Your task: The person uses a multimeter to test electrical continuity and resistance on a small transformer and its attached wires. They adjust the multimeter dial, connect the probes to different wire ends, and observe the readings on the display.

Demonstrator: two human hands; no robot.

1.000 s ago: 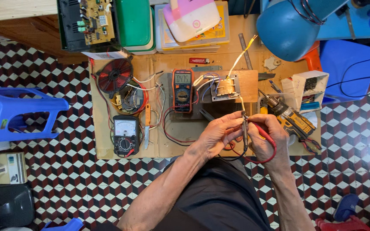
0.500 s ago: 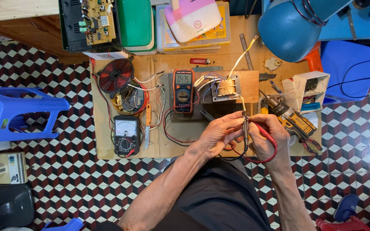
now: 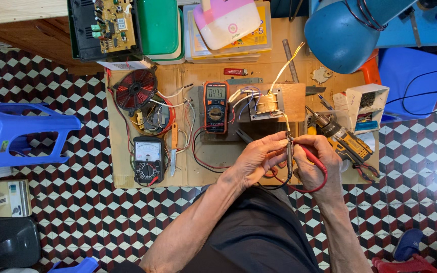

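Head view, looking straight down on a low cardboard-covered work board (image 3: 127, 172) set on a checkered tile floor. Both hands meet over the board's near edge, just right of centre. Left hand (image 3: 259, 159) is curled, fingers pinched on a thin dark test probe (image 3: 290, 154) held roughly upright. Right hand (image 3: 319, 164) is closed around a red-leaded probe (image 3: 312, 154); its red wire (image 3: 309, 188) loops below both hands. The two probe tips come together at a pale wire (image 3: 285, 120) running up to a small transformer on a square wooden block (image 3: 271, 103), just beyond the fingertips. Whether the tips actually touch the wire is hard to make out.

Forearms come up from the bottom edge and converge, the left at a slant, the right steeper.

Around the hands: an orange-cased digital multimeter (image 3: 215, 107) lies left of the block, apart from the left hand. A black analogue meter (image 3: 148, 161) sits further left, below a red flat coil (image 3: 136, 89). A yellow-and-black cordless drill (image 3: 342, 139) lies just beside the right hand. A blue lamp shade (image 3: 345, 33) hangs over the far right corner.
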